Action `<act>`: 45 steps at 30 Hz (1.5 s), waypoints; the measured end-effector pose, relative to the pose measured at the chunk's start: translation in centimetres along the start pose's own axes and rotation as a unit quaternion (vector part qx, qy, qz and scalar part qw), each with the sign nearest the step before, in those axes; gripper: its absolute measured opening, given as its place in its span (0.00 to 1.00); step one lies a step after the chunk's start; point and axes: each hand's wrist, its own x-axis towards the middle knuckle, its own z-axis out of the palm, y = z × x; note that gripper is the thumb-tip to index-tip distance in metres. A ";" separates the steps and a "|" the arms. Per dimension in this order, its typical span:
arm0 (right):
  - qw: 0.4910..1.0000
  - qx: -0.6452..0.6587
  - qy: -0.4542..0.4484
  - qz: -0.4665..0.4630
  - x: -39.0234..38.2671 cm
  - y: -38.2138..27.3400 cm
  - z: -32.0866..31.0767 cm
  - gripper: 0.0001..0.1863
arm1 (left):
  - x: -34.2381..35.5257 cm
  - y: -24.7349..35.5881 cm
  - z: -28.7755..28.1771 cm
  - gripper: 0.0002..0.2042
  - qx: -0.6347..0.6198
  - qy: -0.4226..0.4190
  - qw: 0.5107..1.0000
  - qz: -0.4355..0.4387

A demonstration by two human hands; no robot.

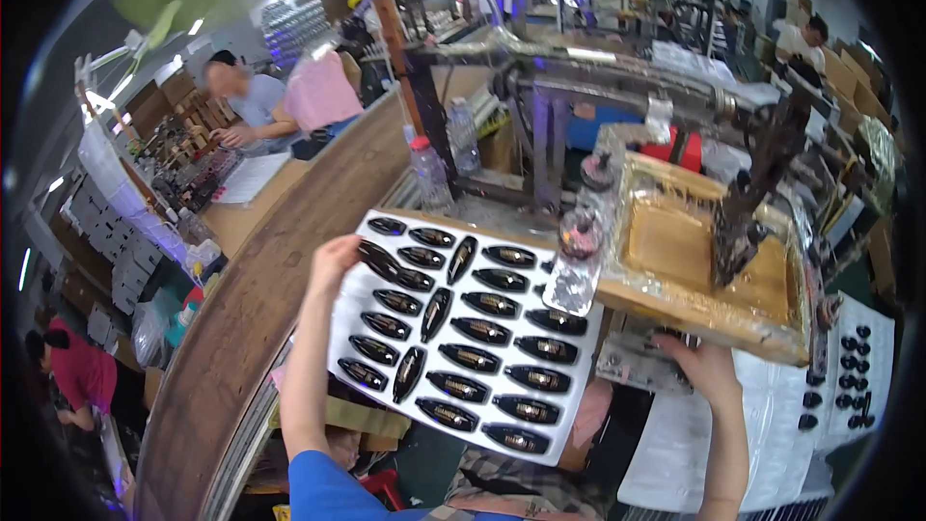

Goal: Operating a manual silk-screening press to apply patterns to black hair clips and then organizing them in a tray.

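Note:
A white sheet [439,275] in front of me carries rows of glossy black pointed-oval pieces [470,358] with small gold print. My left hand [336,259] is at its far left edge, fingers closed on a black oval piece [374,255] that overlaps the row beside it. Under the near edge of a wooden-framed printing screen [709,323], my right hand [709,369] reaches to a metal fixture [637,364]. Its fingers are bent together at the fixture, and whatever is between them is too small to make out.
A metal press arm [627,87] spans above the screen. A red-capped bottle [429,174] stands behind the sheet. To the right, another white sheet [863,328] holds small black pieces. A curved wooden counter [231,328] runs along the left. A person [251,101] works beyond it.

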 end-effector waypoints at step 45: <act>0.940 -0.104 0.323 0.031 -11.0 12.7 -5.7 0.23 | 12.1 -6.5 -2.0 0.28 0.570 0.227 0.780 -0.119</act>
